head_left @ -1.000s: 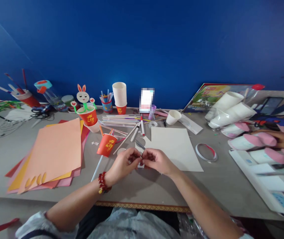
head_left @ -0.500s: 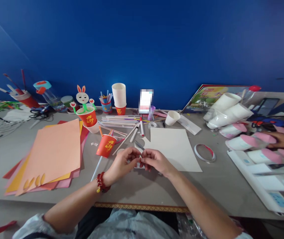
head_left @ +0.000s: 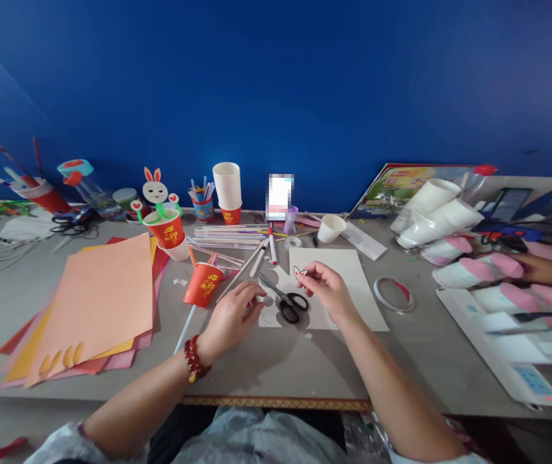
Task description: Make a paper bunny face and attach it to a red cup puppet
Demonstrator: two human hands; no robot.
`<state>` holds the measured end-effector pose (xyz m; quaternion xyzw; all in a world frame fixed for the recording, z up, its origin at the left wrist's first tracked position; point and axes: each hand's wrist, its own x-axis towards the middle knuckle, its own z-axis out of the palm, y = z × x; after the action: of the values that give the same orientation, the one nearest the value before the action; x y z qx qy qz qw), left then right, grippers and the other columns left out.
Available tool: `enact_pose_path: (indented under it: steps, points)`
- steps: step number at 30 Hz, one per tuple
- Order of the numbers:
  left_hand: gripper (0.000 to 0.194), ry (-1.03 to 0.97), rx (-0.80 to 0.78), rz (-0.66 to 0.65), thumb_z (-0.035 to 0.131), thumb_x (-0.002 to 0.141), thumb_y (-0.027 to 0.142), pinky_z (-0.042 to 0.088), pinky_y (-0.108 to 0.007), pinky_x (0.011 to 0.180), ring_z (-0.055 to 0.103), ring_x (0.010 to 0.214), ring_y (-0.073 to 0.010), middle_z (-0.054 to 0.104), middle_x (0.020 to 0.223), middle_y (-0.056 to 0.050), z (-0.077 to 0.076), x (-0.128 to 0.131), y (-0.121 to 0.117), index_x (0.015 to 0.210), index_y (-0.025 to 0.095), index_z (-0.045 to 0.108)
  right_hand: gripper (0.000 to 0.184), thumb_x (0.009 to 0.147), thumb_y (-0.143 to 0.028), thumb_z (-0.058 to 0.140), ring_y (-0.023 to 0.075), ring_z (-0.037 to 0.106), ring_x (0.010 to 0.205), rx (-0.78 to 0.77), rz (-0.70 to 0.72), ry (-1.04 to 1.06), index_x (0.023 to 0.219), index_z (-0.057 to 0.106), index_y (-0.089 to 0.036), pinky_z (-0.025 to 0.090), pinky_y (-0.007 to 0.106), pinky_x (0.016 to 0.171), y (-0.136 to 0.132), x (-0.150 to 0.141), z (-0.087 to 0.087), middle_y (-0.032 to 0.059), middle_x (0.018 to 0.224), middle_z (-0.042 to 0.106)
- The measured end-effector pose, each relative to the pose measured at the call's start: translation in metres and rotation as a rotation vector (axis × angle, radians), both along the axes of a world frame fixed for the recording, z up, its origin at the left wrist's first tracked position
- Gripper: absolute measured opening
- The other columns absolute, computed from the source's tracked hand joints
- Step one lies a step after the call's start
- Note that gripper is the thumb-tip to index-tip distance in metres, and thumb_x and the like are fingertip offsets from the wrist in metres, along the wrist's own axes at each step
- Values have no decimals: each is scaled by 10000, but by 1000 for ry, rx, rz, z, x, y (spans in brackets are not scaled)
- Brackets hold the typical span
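Right hand (head_left: 328, 291): fingertips pinching paper cutout (head_left: 298, 272)
Left hand (head_left: 231, 317): fingers bent, cannot tell whether pinching
Red cup (head_left: 201, 283): yellow writing, "印" readable

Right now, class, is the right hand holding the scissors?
No, the right hand pinches a small white cutout, while the scissors lie across white paper.

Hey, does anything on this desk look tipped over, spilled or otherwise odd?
The red paper cup near the left hand looks askew: it leans, while the cup stack at the back stands upright. Loose white paper scraps lie just left of it, looking untidy. I see no spill.
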<state>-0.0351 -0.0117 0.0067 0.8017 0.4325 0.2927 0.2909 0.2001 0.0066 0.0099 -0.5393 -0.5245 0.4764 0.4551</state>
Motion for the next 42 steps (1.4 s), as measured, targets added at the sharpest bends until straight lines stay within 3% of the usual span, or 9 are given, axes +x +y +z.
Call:
enact_pose_path:
  steps: [4, 8, 12, 15, 18, 21, 25, 32, 42]
  points:
    - [307, 346, 97, -124, 585, 913, 274, 486, -449, 977, 584, 1136, -291, 628, 1233, -120, 3, 3, -3, 1209, 192, 592, 300, 793, -473, 685, 134, 533, 606, 10, 42, -74, 771, 573, -196, 442, 250, 567, 7, 9, -4, 10, 695, 629]
    - [416, 448, 118, -203, 617, 893, 273, 481, -482, 1006, 554, 1208, -309, 593, 1330, -116, 5, 3, -4, 1300, 213, 556, 236, 829, -424, 649, 149, 561, 662, 62, 206, -366, 764, 588, -206, 443, 248, 608, 5, 6, -16, -1, 732, 636]
    - [354, 297, 144, -102, 456, 956, 181, 476, -394, 1046, 559, 1246, -243, 576, 1361, -118, 16, -13, 5, 1298, 195, 547, 226, 848, -422, 630, 150, 559, 643, 64, 239, -519, 767, 588, -216, 426, 242, 608, 4, 3, -21, -13, 702, 635]
    - [328, 374, 164, 4, 397, 969, 162, 479, -387, 1031, 584, 1215, -238, 628, 1288, -104, 26, -29, 11, 1243, 197, 575, 245, 865, -432, 610, 152, 547, 627, 86, 217, -550, 751, 573, -219, 413, 239, 597, 4, 2, -20, -20, 662, 611]
    - [289, 586, 133, 14, 466, 939, 182, 507, -415, 959, 613, 1158, -285, 646, 1237, -143, 28, -36, 11, 1198, 168, 592, 245, 866, -438, 612, 151, 542, 622, 113, 188, -527, 762, 580, -219, 412, 242, 594, 4, 0, -18, -14, 677, 616]
    - [329, 725, 133, -48, 553, 874, 138, 484, -421, 974, 599, 1164, -299, 653, 1192, -163, 20, -33, 8, 1201, 147, 581, 235, 862, -434, 619, 146, 537, 608, 123, 193, -475, 773, 583, -219, 411, 241, 583, 2, -4, -19, -14, 690, 616]
    - [364, 823, 172, -66, 518, 855, 69, 473, -405, 958, 595, 1121, -282, 646, 1145, -148, 15, -25, 7, 1207, 150, 567, 213, 860, -406, 616, 139, 535, 598, 125, 200, -434, 771, 575, -217, 410, 235, 575, 0, -8, -19, -18, 690, 608]
    - [214, 831, 138, -114, 542, 864, 121, 477, -430, 935, 577, 1087, -305, 618, 1098, -152, 25, -25, 11, 1064, 142, 615, 207, 847, -391, 618, 132, 529, 607, 120, 204, -386, 755, 570, -212, 414, 232, 580, -1, -11, -16, -17, 703, 614]
    - [307, 758, 164, -125, 559, 860, 152, 451, -433, 995, 537, 1183, -310, 593, 1200, -149, 7, -33, 20, 1166, 153, 576, 268, 796, -450, 671, 123, 504, 594, -9, 230, -152, 776, 592, -195, 397, 229, 535, 0, -12, -17, -16, 703, 596]
